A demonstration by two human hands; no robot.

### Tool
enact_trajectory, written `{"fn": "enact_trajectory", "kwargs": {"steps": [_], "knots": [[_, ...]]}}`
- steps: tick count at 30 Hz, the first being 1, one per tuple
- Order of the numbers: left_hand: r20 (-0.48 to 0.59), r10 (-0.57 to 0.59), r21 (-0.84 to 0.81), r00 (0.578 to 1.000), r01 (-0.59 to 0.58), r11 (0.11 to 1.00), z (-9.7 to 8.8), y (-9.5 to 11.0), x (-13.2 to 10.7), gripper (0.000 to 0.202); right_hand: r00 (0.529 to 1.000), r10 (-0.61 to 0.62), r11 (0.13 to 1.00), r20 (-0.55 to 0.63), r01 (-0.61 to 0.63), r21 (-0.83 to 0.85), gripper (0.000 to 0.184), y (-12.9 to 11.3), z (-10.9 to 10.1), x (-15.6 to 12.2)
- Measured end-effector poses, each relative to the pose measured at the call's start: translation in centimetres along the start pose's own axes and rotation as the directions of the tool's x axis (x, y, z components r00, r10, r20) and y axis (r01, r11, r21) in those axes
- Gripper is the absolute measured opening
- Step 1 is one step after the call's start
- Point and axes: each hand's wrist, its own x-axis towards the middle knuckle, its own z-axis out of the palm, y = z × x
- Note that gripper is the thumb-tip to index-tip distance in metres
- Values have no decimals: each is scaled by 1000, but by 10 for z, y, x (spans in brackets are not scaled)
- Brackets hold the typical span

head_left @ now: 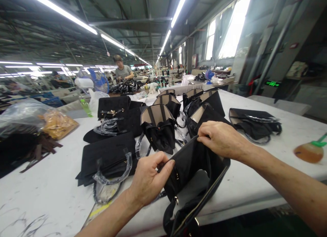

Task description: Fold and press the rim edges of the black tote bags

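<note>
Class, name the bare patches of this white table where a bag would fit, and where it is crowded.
Bare table lies front left, between the plastic sacks and the flat bag, and right, between the held bag and the brush. The middle is crowded with standing bags.

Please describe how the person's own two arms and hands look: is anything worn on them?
The left hand and the right hand are bare: no gloves, and no ring, watch or bracelet shows. The left forearm and the right forearm are uncovered as far as the picture reaches; no sleeve comes into view.
</note>
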Motion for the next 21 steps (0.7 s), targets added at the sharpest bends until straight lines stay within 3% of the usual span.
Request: {"fn": "enact_trajectory", "kwargs": {"steps": [2,4,6,12,17,21], "knots": [[149,-14,-6,989,15,1000,-7,7,8,20,1000,9,1000,4,-9,-18,20,-2,0,0],[340,-18,-5,940,21,1000,-15,15,21,13,1000,10,999,-1,-10,-38,20,-4,0,0],[432,-5,10,902,0,1000,-18,22,38,17,1000,-1,998,-7,0,-56,20,-7,-1,-1],[335,94,99,937,-134,986,-1,29,73,26,1000,-20,994,-3,19,-110,19,-8,-1,-5],[330,192,201,924,-267,942,7,31,72,13,1000,3,994,-10,-4,-111,19,-5,0,-6],[312,185,199,932,-255,946,4,29,73,12,1000,-1,996,-3,1,-87,19,-6,0,-6]]}}
